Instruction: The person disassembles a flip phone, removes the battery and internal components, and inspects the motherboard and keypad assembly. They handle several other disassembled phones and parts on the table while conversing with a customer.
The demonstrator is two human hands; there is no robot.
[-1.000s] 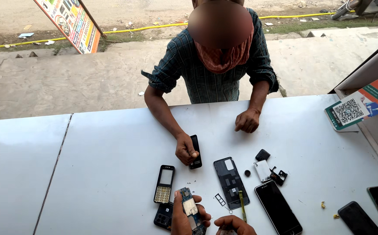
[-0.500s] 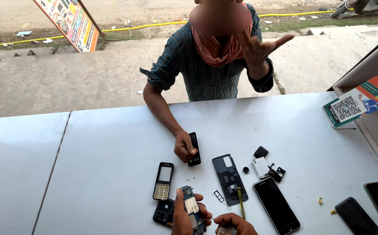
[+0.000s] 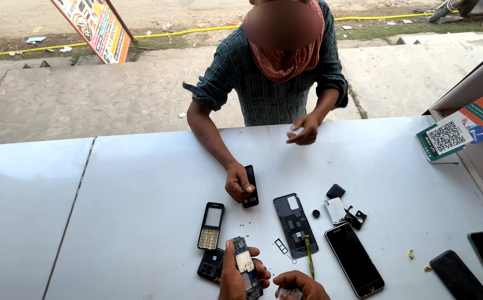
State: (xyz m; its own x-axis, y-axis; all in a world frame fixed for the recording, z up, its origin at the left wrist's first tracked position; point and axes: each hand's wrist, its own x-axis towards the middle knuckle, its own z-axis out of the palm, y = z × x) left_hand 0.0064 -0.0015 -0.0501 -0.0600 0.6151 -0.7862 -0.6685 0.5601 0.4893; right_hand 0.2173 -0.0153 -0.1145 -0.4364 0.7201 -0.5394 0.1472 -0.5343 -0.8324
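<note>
One bare phone circuit board point(image 3: 243, 265), blue with a pale metal shield, sits upright in my left hand point(image 3: 236, 275), fingers clamped round its lower half, low at the near edge of the white counter point(image 3: 141, 211). My right hand point(image 3: 299, 284) is just beside it, fingers curled together over something small and pale; what it is I cannot tell. Touching my left hand on the outer side: black rear housing point(image 3: 211, 265), flat. Beyond that: keypad front frame point(image 3: 211, 225), screen window empty. Right of the board: small tray frame point(image 3: 280, 245), yellow-handled screwdriver point(image 3: 309, 262), dark opened back cover point(image 3: 295, 223), black smartphone point(image 3: 354, 259). Across the counter another person's hand point(image 3: 238, 183) grips a black phone point(image 3: 250, 186).
</note>
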